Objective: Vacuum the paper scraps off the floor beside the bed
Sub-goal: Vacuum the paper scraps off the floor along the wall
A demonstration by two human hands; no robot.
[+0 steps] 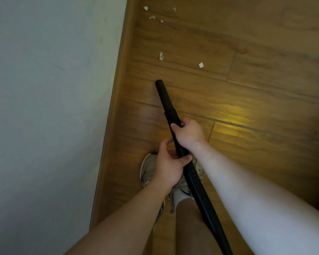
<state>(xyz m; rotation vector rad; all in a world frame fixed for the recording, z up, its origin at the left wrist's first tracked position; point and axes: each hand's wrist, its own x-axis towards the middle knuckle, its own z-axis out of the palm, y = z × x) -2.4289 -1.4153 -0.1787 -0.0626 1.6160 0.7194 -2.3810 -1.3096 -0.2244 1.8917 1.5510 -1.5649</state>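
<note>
A black vacuum hose (195,183) with a smooth nozzle (163,93) slants across the wooden floor (247,107). My right hand (189,133) grips the ribbed hose just behind the nozzle. My left hand (168,162) grips it lower down, thumb across the ribs. The nozzle tip points up the frame toward white paper scraps: one (161,56) and another (201,65) lie a short way beyond it, and several more (152,17) are scattered near the top edge.
A pale wall (44,107) fills the left side, edged by a wooden skirting board (116,100). My foot in a light shoe (148,170) stands on the floor under my hands. A bright glare patch (234,115) shows on the boards to the right.
</note>
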